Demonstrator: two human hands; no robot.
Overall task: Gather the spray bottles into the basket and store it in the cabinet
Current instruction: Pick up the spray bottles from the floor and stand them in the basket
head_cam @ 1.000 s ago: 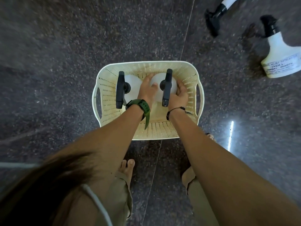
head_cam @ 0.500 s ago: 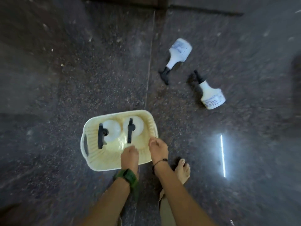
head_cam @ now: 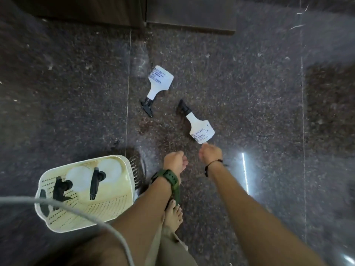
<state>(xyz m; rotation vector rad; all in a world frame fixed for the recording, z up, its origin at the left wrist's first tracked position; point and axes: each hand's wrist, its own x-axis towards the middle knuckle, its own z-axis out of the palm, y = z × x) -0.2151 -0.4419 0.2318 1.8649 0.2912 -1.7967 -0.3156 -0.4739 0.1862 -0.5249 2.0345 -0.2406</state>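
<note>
A cream perforated basket stands on the dark floor at lower left. Two white spray bottles with black trigger heads stand upright inside it, one on the left and one on the right. Two more white spray bottles lie on the floor: the far one near the middle and the near one to its right. My right hand hovers just below the near bottle's base, fingers loosely curled, holding nothing. Between the basket and my right hand, my left hand, with a green watch, hangs loosely curled, holding nothing.
Dark cabinet fronts and a plinth run along the top edge. My bare foot stands right of the basket. A grey cable crosses the lower left. A bright light reflection streaks the polished floor.
Both hands have left the basket and moved right and forward; my right hand now nears the near floor bottle. The view has risen and shifted, putting the basket at lower left.
</note>
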